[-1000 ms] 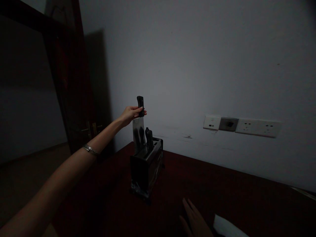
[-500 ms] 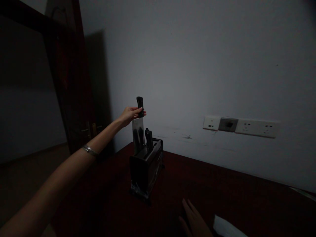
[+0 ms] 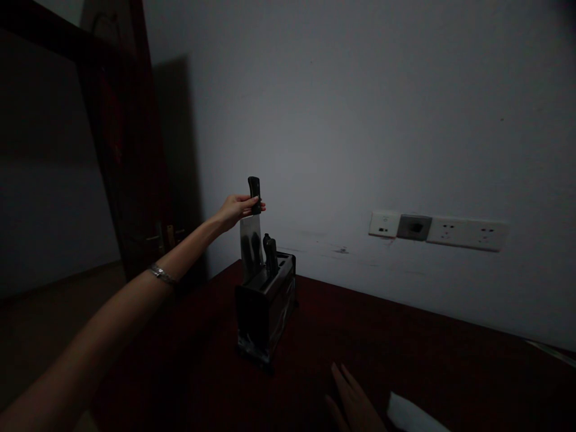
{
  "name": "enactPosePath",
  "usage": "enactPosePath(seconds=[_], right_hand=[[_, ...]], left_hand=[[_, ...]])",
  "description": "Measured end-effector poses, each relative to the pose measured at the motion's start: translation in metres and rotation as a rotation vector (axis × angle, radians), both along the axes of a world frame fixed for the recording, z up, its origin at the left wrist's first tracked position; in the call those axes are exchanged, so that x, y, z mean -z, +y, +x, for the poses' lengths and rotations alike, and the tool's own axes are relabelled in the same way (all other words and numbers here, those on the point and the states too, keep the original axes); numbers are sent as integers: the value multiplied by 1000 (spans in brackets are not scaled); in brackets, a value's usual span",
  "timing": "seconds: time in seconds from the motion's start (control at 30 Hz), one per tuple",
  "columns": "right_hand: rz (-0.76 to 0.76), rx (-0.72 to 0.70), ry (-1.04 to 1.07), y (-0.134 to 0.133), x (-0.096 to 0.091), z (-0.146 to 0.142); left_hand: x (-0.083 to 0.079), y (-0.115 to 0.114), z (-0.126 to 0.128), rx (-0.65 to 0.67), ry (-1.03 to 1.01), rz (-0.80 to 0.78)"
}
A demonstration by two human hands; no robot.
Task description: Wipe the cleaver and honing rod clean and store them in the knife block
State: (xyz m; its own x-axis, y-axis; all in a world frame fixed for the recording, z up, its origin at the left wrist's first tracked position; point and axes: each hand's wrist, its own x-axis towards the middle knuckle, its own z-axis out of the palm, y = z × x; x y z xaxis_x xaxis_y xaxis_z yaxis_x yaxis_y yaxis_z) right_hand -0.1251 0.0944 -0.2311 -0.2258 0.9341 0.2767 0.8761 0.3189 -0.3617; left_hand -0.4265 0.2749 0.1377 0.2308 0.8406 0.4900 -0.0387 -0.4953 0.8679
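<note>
My left hand (image 3: 240, 207) pinches the black handle of a cleaver (image 3: 250, 237) between thumb and fingers. The broad, shiny blade hangs upright, its lower edge at the back of a dark knife block (image 3: 254, 321); I cannot tell how deep it sits in a slot. Dark reflections show on the blade. Black knife handles (image 3: 270, 255) stick up from the block's top beside it. My right hand (image 3: 355, 402) rests on the dark red table at the bottom, fingers stretched out, holding nothing.
A dark red tabletop (image 3: 360, 324) runs along a pale wall (image 3: 337, 120). White wall sockets (image 3: 468, 233) are mounted above it. A white sheet (image 3: 411, 414) lies right of my right hand. At left stands a dark door with a handle (image 3: 157, 239).
Almost nothing differs. The whole view has shifted very slightly; the cleaver, the block and both hands keep their places relative to each other.
</note>
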Motion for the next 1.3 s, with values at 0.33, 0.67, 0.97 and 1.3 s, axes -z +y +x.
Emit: enactPosePath(seconds=[0.33, 0.67, 0.97, 1.3], right_hand=[[15, -14, 9, 1, 1, 1], [13, -14, -39, -1, -3, 0], [2, -4, -2, -3, -4, -1], [67, -16, -23, 2, 4, 1]], left_hand=[[3, 3, -1, 28, -7, -16], [15, 6, 1, 50, -12, -49], [35, 2, 3, 61, -25, -106], [62, 0, -6, 83, 57, -124]])
